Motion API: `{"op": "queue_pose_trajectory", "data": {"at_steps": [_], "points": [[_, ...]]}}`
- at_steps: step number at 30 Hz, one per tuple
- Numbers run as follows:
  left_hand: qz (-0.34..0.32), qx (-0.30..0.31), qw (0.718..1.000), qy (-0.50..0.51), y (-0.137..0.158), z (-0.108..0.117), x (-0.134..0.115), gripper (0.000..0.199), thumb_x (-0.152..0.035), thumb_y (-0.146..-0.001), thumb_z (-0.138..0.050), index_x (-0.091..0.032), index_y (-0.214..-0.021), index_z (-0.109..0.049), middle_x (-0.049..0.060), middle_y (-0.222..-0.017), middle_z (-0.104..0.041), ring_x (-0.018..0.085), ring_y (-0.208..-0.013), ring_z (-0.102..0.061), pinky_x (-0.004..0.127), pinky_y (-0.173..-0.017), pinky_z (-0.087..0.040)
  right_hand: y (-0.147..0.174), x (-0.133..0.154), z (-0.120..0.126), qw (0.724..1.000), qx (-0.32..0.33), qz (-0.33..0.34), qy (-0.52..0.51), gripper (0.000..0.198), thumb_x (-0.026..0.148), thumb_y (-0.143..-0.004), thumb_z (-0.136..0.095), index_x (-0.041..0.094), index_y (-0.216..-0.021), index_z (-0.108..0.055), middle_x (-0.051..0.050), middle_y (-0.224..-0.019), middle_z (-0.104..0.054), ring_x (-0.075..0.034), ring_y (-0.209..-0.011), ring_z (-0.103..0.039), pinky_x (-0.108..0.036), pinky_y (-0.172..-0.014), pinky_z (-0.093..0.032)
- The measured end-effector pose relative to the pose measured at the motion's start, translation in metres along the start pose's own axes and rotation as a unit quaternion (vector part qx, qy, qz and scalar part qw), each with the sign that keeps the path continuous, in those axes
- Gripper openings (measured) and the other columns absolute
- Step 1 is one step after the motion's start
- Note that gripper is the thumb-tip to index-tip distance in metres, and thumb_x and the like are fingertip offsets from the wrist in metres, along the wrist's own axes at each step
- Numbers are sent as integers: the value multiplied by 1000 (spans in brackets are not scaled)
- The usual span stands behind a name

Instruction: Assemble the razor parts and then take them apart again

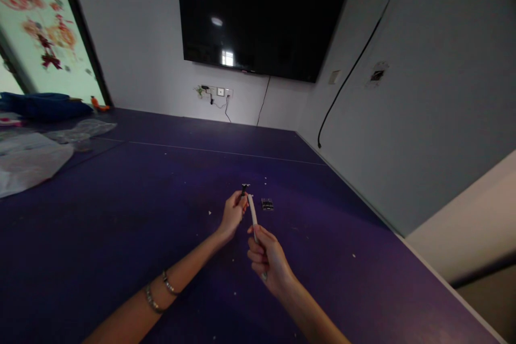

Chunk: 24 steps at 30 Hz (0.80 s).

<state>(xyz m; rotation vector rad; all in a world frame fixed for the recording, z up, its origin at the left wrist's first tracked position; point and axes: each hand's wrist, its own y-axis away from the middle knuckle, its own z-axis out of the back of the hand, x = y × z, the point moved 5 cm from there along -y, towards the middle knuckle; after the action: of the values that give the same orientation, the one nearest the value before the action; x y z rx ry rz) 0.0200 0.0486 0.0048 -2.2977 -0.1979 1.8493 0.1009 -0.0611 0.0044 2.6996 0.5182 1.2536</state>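
My left hand [234,213] is closed around a small dark T-shaped piece [244,188], whose wider end points away from me. The piece is too small to name its kind. In my right hand [269,258], the fingers wrap around a slim, slightly curved white stick-like tool [252,209]. Its far tip is right by my left fingers; whether it touches the dark piece I cannot tell. Just right of that tip, a small black square part [267,204] lies flat on the purple surface [169,188].
White specks are scattered over the surface. Clear plastic bags [36,158] and a dark blue cloth bundle [44,106] lie at the far left, near an orange object [99,104]. A black cable [350,72] hangs down the right wall. A television [262,16] is mounted ahead.
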Motion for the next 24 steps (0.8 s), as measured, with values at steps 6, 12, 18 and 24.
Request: {"op": "queue_pose_trajectory", "data": {"at_steps": [6,12,18,24], "points": [[-35,-21,999,5,-20,16,-11,17,-30,-71,-55,-15,-79,-55,-5,-54,-47,6,-44,-39,17,-42,-29,0,28,15,994,-44,99,29,31,46,-72,-60,18,-85,-56,10,-46,-28,-2,-37,-16,-16,-34,-8],[-26,-31,999,3,-19,20,-18,15,-28,-73,-54,-15,-82,-56,-3,-58,-48,6,-48,-42,17,-44,-31,-4,54,35,979,-104,167,50,34,45,-67,-65,15,-82,-62,6,-54,-41,-5,-44,-36,-17,-40,-27],[-24,-22,999,11,-16,16,-19,16,-27,-73,-54,-15,-83,-57,-3,-58,-49,7,-48,-43,18,-46,-32,-12,68,52,918,-166,244,263,30,45,-68,-61,15,-72,-61,2,-57,-48,-10,-51,-46,-23,-50,-39],[-27,-14,999,17,-13,10,-20,17,-29,-72,-55,-15,-82,-56,-4,-57,-48,6,-47,-42,18,-45,-31,-29,74,63,682,-232,291,629,30,40,-76,-50,17,-63,-63,-2,-57,-57,-13,-54,-51,-22,-52,-34]]}}
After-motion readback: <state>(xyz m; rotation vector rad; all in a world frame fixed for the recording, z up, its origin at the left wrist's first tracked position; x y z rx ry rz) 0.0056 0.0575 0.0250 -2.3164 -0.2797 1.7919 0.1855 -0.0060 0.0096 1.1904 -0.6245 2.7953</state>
